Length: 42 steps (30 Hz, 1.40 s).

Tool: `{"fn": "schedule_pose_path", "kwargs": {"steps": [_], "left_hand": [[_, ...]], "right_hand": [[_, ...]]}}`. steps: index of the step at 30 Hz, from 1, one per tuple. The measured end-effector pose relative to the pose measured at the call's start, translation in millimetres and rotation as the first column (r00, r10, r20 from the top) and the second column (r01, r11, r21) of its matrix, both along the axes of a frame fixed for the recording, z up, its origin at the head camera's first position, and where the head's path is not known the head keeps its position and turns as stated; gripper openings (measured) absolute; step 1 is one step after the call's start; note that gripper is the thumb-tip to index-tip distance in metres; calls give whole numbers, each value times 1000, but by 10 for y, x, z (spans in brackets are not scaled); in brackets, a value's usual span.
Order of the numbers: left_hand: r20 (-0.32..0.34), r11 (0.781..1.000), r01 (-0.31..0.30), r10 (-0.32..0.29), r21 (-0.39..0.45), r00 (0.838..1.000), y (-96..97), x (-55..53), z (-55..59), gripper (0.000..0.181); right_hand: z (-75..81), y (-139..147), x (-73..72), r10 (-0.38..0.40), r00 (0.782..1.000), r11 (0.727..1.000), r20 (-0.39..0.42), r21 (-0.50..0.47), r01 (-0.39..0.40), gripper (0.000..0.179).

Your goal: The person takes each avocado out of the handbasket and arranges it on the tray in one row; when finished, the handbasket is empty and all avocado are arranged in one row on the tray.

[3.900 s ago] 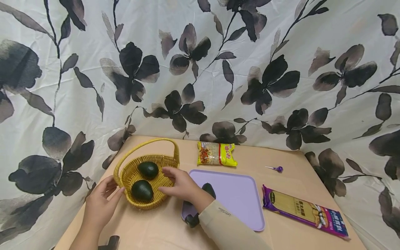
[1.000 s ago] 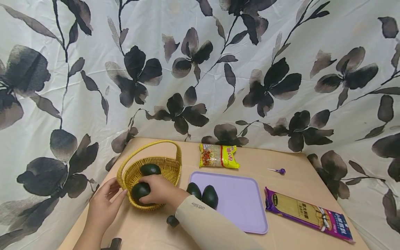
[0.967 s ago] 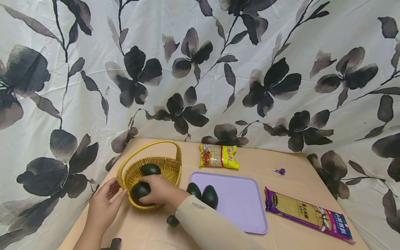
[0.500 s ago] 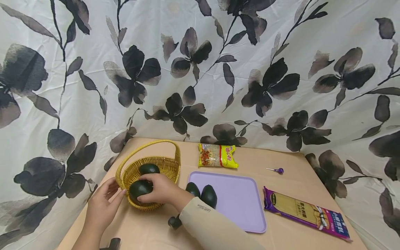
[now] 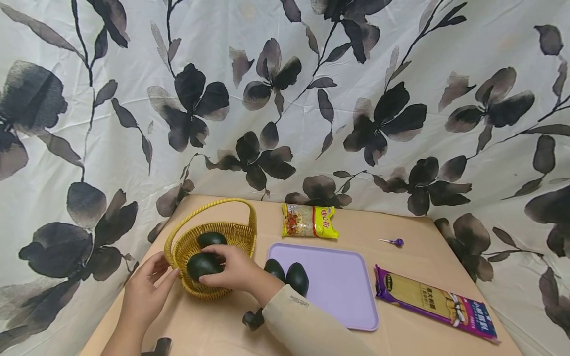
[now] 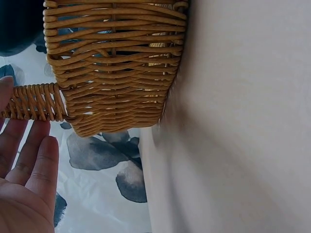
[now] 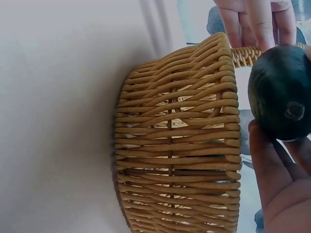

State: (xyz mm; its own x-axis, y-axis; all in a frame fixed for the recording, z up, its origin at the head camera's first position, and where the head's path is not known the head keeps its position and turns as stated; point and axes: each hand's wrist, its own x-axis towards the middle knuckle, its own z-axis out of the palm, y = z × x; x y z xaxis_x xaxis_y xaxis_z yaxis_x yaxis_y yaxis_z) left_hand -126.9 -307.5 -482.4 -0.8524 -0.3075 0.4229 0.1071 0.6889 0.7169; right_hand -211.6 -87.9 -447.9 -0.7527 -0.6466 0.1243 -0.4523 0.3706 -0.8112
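My left hand [image 5: 144, 291] holds the handle of the yellow wicker basket [image 5: 205, 294], thumb on one side and fingers on the other, as the left wrist view shows. In my right hand [image 5: 238, 269] is a dark green avocado [image 5: 202, 267], gripped between thumb and fingers. The right wrist view has this avocado [image 7: 279, 92] above the basket's rim, its stem end showing. Another avocado [image 5: 211, 240] lies inside the basket, partly hidden. Two more avocados, a left one [image 5: 274, 268] and a right one [image 5: 297, 278], lie on the purple tray [image 5: 340, 287], partly behind my right forearm.
A yellow food packet [image 5: 309, 221] lies behind the tray. To the right are a purple-wrapped lollipop [image 5: 396, 242] and a long purple pasta pack [image 5: 436, 304]. A floral cloth [image 5: 311, 133] hangs along the table's back edge.
My right hand was open at the basket's right side, then took hold of the front avocado. Since then it has raised the avocado and shifted slightly right. The left hand stays on the handle.
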Motion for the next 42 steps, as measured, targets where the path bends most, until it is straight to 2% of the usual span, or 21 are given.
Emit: {"fn": "schedule_pose_path", "kwargs": {"steps": [5, 15, 21, 31, 35, 42], "left_hand": [[-4, 1000, 6, -6, 2, 1000, 12, -2, -11, 54], [-18, 1000, 5, -5, -1, 1000, 15, -5, -22, 53], [-25, 1000, 8, -8, -8, 1000, 27, -7, -25, 52], [19, 1000, -16, 16, 3, 1000, 32, 9, 15, 53], [19, 1000, -17, 17, 14, 1000, 38, 5, 11, 52], [14, 1000, -8, 8, 19, 1000, 45, 3, 12, 52]], "right_hand": [[-13, 84, 27, 8, 998, 995, 70, -103, -1, 59], [-25, 287, 160, 6, 985, 964, 172, -264, 40, 61], [-79, 504, 228, -15, 982, 945, 187, -317, 75, 60], [-189, 775, 296, -43, 964, 919, 263, -368, 142, 56], [-189, 838, 294, -50, 965, 915, 257, -377, 147, 56], [-176, 1020, 290, -92, 976, 917, 195, -367, 160, 56]]}}
